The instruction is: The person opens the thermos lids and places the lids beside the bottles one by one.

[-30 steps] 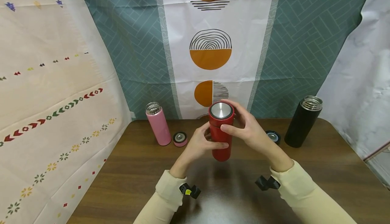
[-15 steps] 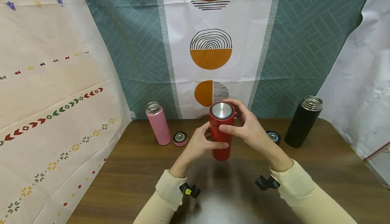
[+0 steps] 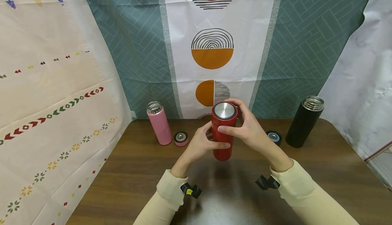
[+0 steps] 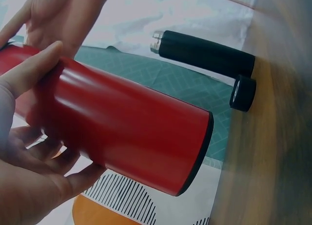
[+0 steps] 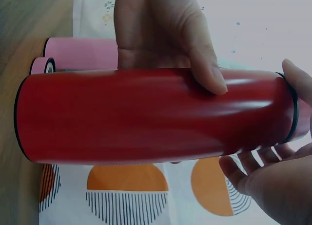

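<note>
A red thermos flask [image 3: 223,154] is held up above the table in the head view, capped by a red lid with a steel disc [image 3: 224,110]. My left hand [image 3: 200,144] grips the body from the left, its thumb lying across the front. High on the flask, my right hand [image 3: 251,127] grips around the lid, thumb in front and fingers behind. The left wrist view shows the flask's dark-rimmed base [image 4: 195,152] off the tabletop. At the right edge of the right wrist view, the right fingers [image 5: 243,173] curl near the lid seam.
To the left stands an uncapped pink flask [image 3: 160,126], its lid [image 3: 181,139] beside it. An uncapped black flask [image 3: 303,124] stands at the right near its lid [image 3: 274,137]. Patterned cloth [image 3: 139,48] hangs behind the brown table [image 3: 122,177].
My right thumb has slid slightly left across the flask's upper part, and the top has shifted a touch to the right. The left hand keeps its grip.
</note>
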Demonstrator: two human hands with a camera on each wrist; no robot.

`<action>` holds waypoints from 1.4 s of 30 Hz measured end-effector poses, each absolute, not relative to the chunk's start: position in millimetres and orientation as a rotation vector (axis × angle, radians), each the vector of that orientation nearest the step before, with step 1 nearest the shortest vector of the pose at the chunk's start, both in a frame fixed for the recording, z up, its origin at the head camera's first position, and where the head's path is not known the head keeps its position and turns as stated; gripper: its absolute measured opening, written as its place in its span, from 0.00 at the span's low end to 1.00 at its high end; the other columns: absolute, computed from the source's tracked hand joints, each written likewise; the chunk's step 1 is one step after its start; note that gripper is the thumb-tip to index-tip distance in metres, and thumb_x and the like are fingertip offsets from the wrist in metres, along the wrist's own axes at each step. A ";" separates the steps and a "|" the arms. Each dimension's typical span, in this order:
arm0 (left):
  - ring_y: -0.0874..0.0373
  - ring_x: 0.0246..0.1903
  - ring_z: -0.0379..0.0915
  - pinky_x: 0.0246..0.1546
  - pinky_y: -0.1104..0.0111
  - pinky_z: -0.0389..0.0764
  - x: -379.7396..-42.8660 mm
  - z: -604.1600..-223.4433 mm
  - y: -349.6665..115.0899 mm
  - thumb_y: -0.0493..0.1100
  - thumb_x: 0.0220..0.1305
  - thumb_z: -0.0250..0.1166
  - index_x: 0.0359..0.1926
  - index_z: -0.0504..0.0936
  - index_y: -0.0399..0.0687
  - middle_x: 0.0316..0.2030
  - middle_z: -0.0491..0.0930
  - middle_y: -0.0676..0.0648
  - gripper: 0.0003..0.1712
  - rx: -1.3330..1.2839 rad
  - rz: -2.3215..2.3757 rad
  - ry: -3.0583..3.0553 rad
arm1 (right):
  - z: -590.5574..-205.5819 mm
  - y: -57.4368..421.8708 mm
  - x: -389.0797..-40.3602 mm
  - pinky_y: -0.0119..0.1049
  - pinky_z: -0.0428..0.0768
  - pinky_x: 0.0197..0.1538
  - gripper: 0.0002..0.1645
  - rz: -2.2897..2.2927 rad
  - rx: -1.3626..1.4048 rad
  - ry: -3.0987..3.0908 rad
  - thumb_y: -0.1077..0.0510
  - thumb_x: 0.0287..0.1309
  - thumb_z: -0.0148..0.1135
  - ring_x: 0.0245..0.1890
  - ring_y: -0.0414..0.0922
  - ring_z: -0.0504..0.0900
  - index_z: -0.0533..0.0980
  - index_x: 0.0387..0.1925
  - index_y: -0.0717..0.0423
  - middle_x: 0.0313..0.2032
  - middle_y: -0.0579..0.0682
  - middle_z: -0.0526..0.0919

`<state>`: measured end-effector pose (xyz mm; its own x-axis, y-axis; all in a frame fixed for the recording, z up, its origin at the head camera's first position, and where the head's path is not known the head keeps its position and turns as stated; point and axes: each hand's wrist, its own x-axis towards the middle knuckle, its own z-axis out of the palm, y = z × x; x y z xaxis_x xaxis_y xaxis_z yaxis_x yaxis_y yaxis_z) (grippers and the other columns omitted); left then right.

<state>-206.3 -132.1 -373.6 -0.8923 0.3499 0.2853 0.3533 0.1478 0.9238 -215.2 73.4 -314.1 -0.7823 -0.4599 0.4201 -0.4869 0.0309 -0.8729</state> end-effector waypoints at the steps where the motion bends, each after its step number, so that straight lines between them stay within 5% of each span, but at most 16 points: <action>1: 0.53 0.56 0.79 0.60 0.54 0.80 -206.3 -373.4 -132.0 0.44 0.60 0.76 0.69 0.76 0.57 0.58 0.82 0.52 0.36 -0.730 -1.910 -2.381 | -313.7 74.0 -215.3 0.58 0.75 0.65 0.45 1.919 1.031 -2.237 0.59 0.59 0.74 0.64 0.51 0.73 0.61 0.74 0.49 0.65 0.50 0.72; 11: 0.52 0.56 0.80 0.59 0.54 0.80 -207.7 -374.6 -131.9 0.43 0.60 0.76 0.68 0.76 0.56 0.58 0.82 0.51 0.35 -0.736 -1.917 -2.368 | -312.7 75.1 -215.0 0.60 0.73 0.66 0.49 1.938 1.084 -2.266 0.56 0.61 0.72 0.66 0.51 0.71 0.58 0.78 0.40 0.68 0.50 0.71; 26: 0.53 0.55 0.80 0.59 0.55 0.80 -207.0 -373.8 -131.8 0.44 0.59 0.77 0.67 0.76 0.56 0.56 0.83 0.51 0.35 -0.729 -1.896 -2.396 | -309.2 77.0 -215.9 0.58 0.75 0.64 0.44 1.844 1.056 -2.266 0.56 0.60 0.74 0.63 0.50 0.75 0.65 0.75 0.47 0.64 0.47 0.76; 42: 0.52 0.54 0.81 0.57 0.56 0.81 -206.7 -372.0 -133.2 0.44 0.60 0.76 0.68 0.75 0.56 0.56 0.83 0.50 0.35 -0.750 -1.929 -2.428 | -308.2 82.4 -217.6 0.40 0.80 0.62 0.42 1.989 1.114 -2.193 0.62 0.64 0.67 0.63 0.54 0.75 0.61 0.75 0.52 0.65 0.53 0.74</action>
